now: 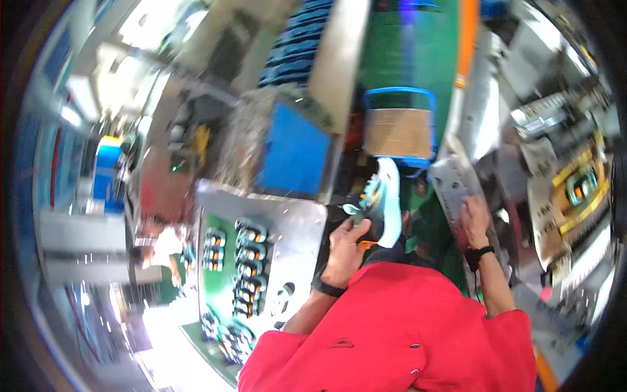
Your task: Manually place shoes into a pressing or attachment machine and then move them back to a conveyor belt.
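My left hand (346,251) is closed on a shoe (390,202), gripping it by its dark end near the orange part. The shoe has a pale mint-white sole along its right side and a dark upper, and stands toe-up in front of my body. My right hand (475,222) lies against or just over a grey metal panel (450,179) at the right. Its fingers are smeared by motion, so their pose and any contact are unclear. Both wrists wear dark bands.
Left of me, a metal-edged table (297,225) with a green surface bears rows of shoes (250,268). Beyond stand a blue-sided box (294,153) and a blue-framed chair (400,134). A yellow-framed machine (578,189) is at the right; a person's arm (175,269) shows far left.
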### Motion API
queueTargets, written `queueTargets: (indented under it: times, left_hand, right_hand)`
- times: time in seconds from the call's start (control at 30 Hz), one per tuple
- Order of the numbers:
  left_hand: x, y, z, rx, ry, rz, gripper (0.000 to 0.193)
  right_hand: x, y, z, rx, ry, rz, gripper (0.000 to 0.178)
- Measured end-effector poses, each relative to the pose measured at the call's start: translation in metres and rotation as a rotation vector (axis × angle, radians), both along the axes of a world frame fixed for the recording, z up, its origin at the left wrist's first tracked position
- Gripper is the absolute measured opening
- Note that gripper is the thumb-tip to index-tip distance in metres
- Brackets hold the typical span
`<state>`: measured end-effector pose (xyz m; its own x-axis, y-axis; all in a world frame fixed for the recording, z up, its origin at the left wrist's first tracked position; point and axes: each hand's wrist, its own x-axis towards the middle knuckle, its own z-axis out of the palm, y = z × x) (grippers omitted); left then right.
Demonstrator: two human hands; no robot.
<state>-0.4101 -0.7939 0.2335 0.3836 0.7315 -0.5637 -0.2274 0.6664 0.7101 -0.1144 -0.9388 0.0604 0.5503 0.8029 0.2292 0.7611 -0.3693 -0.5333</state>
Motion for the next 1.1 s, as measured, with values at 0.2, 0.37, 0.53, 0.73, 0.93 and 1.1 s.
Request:
queueTargets:
  times: [0.2, 0.37, 0.53, 0.73, 0.93, 1.1]
  left_hand:
    - [-0.091, -0.007, -0.024, -0.118, 0.008, 0.386, 0.029]
    - [-0.195, 0.029, -0.084, -0.010, 0.131, 0.652, 0.039]
    - [-0.299, 0.075, -0.150, 0.070, 0.356, 0.568, 0.039]
    - [-0.353, 0.132, -0.159, -0.037, 0.204, 0.833, 0.043]
    - [-0.363, 0.240, -0.226, 0.362, 0.700, 1.123, 0.061]
    - [-0.309, 0.319, -0.281, 0.389, 0.668, 0.927, 0.073]
  right_hand:
    - [0.012, 0.007, -0.016, 0.110, -0.092, 0.084, 0.019]
    - [0.002, 0.123, 0.124, 0.330, 0.000, 0.161, 0.015]
    - [-0.117, 0.306, 0.316, 0.624, -0.207, 0.537, 0.018]
    - [-0.331, 0.491, 0.485, 0.834, -0.627, 1.053, 0.027]
    - [-0.554, 0.661, 0.508, 0.600, -0.955, 1.340, 0.050]
    - [-0.668, 0.733, 0.512, 0.342, -0.759, 1.316, 0.064]
